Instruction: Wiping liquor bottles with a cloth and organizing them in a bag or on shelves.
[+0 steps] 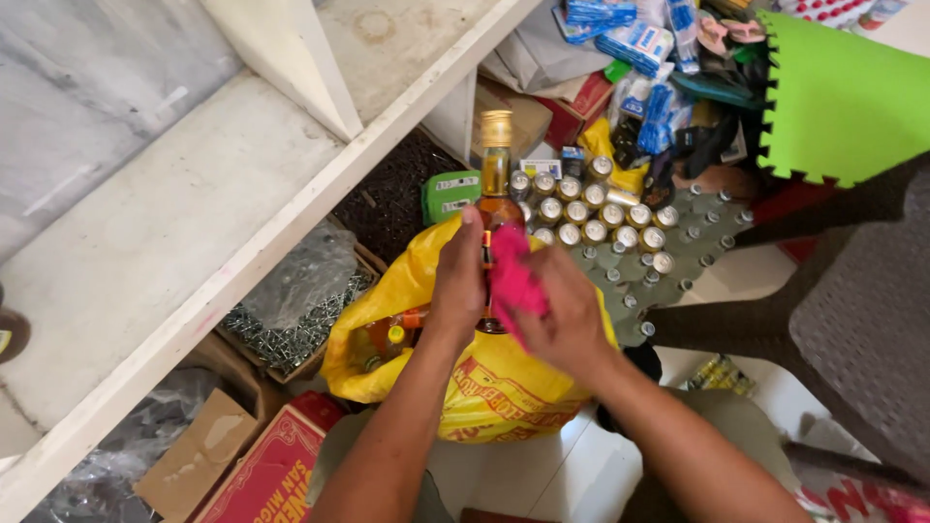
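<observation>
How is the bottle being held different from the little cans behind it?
The bottle is tall clear glass with amber liquid and a gold cap; the cans are short and metal. The bottle is gripped by the left hand and wiped with a pink cloth; the cans stand untouched. Both stand upright.

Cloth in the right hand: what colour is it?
Bright pink cloth, clearest in the head view.

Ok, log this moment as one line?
left hand: holds bottle upright | right hand: presses pink cloth on bottle | below: yellow bag | behind: cans
</observation>
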